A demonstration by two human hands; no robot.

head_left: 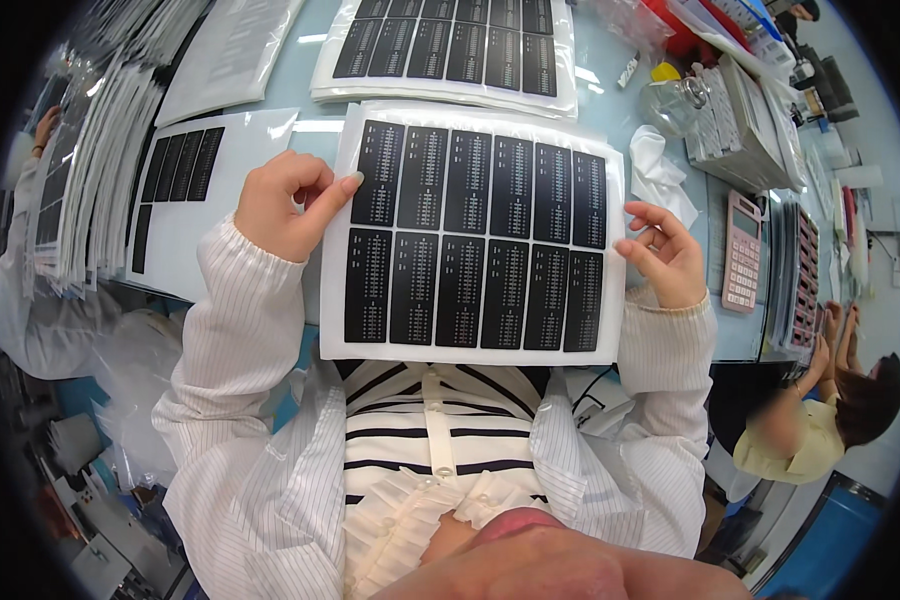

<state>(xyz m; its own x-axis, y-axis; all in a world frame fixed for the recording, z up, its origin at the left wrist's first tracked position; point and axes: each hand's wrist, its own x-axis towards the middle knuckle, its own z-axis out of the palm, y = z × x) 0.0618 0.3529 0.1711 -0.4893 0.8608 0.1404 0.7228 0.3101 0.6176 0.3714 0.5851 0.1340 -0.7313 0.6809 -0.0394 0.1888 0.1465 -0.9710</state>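
Label sheet [475, 236] — smooth, paper-like, faintly glossy

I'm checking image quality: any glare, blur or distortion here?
Head view: white reflections on the table; toward the rim, straight edges bend and the picture darkens to black; a blurred patch covers part of the person in yellow at right; the held sheet looks fairly sharp.

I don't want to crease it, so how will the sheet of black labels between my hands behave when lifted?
The sheet of black labels is probably light: your left hand and right hand meet only its side edges. It may flex rather than flop, since it looks nearly flat. Its thin look suggests it could crease.
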